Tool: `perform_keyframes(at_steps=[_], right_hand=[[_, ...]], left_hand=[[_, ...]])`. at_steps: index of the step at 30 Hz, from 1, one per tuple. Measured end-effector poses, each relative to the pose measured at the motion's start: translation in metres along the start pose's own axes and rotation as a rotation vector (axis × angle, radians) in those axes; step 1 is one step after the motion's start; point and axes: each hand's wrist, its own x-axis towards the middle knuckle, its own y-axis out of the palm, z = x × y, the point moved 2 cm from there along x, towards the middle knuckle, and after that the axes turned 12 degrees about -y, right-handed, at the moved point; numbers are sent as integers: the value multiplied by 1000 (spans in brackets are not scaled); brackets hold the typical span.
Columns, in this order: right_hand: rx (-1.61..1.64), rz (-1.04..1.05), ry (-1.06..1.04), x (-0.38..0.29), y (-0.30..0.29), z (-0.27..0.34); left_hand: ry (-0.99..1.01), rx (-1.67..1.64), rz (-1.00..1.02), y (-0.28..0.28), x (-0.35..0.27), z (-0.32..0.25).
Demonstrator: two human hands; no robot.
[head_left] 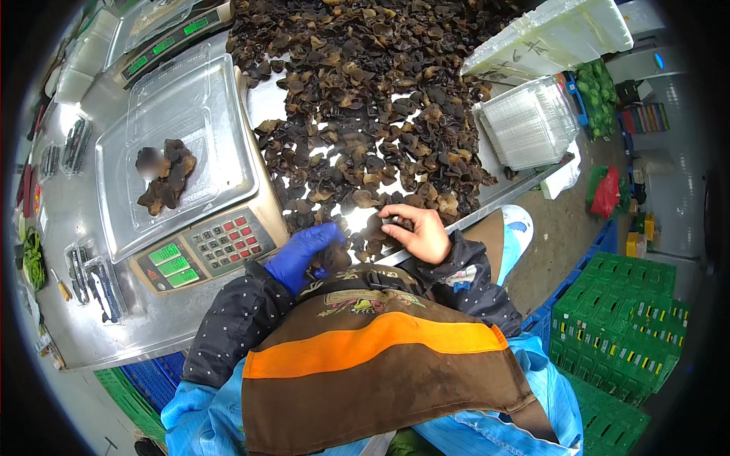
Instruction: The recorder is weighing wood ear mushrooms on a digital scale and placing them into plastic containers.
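Dark wood ear mushrooms (365, 114) cover much of the metal table in front of me. My left hand (305, 253), in a blue glove, holds some dark mushroom pieces at the table's near edge. My bare right hand (419, 231) pinches a mushroom piece between thumb and fingers, just to the right of it. On the left stands a digital scale (228, 242) with lit green displays. Its tray bears a clear plastic container (211, 119) and, within it, a small heap of mushrooms (171, 182).
Stacked clear plastic containers (527, 122) and a white foam box (547, 40) stand at the right. A second scale (171, 43) is at the upper left. Packed trays (102, 288) lie left, on the metal table (142, 319). Green crates (616, 319) stand on the floor.
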Motion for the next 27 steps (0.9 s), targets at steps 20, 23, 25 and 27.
perform_keyframes(at_steps=[20,23,25,27], right_hand=[[-30,-320,-34,23,-29,-61],[876,-437,232,23,-38,-36],[986,-471,276,25,-43,-38],[1113,-425,72,31,-46,-42]], left_hand=[[11,192,87,-9,5,10],[580,699,122,-21,11,16],[599,670,133,-22,15,19],[615,643,141,-18,12,15]])
